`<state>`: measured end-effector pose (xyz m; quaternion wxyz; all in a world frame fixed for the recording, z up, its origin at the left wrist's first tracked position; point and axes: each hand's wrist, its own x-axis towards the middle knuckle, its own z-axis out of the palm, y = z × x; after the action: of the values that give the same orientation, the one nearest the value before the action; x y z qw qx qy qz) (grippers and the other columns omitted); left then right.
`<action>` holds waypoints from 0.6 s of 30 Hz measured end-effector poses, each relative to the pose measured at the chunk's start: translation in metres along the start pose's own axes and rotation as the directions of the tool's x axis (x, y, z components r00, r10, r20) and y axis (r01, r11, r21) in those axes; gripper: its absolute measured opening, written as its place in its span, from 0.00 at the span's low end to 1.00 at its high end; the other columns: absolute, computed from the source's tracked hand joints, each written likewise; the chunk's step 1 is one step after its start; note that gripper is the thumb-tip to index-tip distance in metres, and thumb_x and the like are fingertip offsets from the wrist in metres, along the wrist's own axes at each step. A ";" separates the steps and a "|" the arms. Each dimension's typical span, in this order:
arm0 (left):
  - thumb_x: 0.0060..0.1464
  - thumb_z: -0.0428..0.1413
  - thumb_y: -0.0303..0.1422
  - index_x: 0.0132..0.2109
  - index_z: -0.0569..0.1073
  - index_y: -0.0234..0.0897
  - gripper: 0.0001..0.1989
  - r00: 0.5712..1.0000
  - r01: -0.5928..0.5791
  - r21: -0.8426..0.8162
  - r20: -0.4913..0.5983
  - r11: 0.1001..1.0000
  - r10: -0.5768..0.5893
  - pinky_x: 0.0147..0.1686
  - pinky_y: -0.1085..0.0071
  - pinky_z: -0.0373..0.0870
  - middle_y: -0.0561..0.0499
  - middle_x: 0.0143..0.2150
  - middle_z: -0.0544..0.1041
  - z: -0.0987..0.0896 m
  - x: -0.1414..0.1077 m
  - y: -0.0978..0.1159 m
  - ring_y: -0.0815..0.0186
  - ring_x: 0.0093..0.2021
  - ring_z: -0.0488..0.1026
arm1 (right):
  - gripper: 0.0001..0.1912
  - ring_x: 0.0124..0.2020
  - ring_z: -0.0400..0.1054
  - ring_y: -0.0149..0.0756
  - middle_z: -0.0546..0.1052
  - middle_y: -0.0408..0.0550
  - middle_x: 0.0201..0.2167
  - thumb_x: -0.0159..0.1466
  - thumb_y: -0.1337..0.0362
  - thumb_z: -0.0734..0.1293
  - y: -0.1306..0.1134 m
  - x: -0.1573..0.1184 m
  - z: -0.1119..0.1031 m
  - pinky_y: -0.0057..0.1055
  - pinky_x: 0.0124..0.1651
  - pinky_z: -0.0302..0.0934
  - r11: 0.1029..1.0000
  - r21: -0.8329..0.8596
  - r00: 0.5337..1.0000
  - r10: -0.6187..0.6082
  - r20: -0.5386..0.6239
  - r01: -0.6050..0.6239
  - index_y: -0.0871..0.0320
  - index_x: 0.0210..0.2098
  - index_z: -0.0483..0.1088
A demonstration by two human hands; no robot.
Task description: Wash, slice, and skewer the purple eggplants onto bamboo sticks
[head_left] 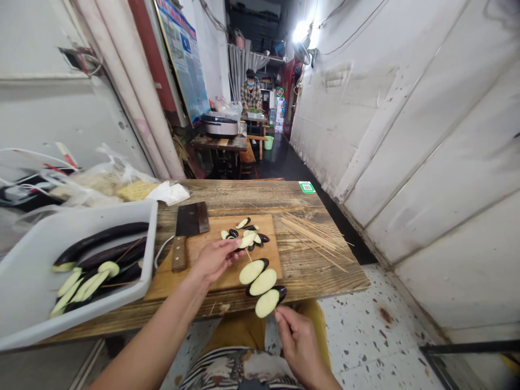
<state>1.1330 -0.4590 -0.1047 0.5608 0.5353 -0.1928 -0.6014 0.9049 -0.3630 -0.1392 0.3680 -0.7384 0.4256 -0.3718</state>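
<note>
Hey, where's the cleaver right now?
In the head view, the cleaver lies left of centre, over the far left corner of the cutting board, between the white tub and the left hand.

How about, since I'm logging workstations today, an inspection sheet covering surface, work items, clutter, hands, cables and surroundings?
Surface: wooden table with a cutting board on it.
Work items: skewer threaded with eggplant slices; cut pieces on the board; eggplants in a white tray.
Clutter: cleaver on the board's left side; loose sticks at right; plastic bags behind the tray.
Hands: left hand holds a slice near the skewer's tip; right hand pinches its lower end.
Cables: wire along the right-hand wall.
Surroundings: person farther back; lit lamp; speckled floor.
</note>
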 end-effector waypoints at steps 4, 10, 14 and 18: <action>0.48 0.58 0.21 0.31 0.76 0.25 0.02 1.000 0.000 0.020 0.018 1.000 0.000 0.21 0.82 0.67 0.44 0.27 0.77 -0.002 -0.001 0.001 0.72 0.23 0.73 | 0.16 0.23 0.62 0.30 0.71 0.44 0.22 0.67 0.63 0.56 0.003 0.002 0.002 0.22 0.27 0.55 0.999 0.031 0.999 0.031 -0.026 -0.030 0.59 0.32 0.72; 0.48 0.58 0.20 0.29 0.76 0.26 0.02 0.999 0.018 -0.014 0.042 1.000 -0.017 0.20 0.82 0.67 0.45 0.27 0.77 -0.003 0.000 0.003 0.71 0.24 0.74 | 0.16 0.23 0.61 0.30 0.68 0.42 0.21 0.67 0.62 0.56 0.012 0.005 0.004 0.22 0.26 0.54 0.998 0.059 0.998 0.037 -0.060 -0.033 0.60 0.31 0.72; 0.48 0.59 0.21 0.29 0.76 0.26 0.01 1.000 0.008 0.000 0.024 1.000 -0.008 0.21 0.82 0.67 0.45 0.27 0.77 -0.001 -0.003 0.003 0.71 0.24 0.74 | 0.16 0.22 0.58 0.29 0.66 0.42 0.21 0.67 0.61 0.56 0.011 0.007 0.003 0.22 0.25 0.52 0.996 0.075 0.998 0.044 -0.046 -0.040 0.60 0.30 0.71; 0.48 0.59 0.22 0.29 0.76 0.27 0.01 1.000 -0.006 0.020 0.012 1.000 0.006 0.21 0.82 0.67 0.45 0.27 0.77 0.002 -0.005 0.005 0.71 0.24 0.74 | 0.16 0.21 0.55 0.28 0.64 0.41 0.19 0.66 0.61 0.56 0.009 0.008 0.003 0.22 0.24 0.50 0.995 0.087 0.997 0.057 -0.042 -0.054 0.60 0.28 0.69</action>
<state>1.1322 -0.4572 -0.0980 0.5560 0.5368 -0.2039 -0.6009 0.9072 -0.3730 -0.1459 0.4000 -0.7014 0.4377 -0.3956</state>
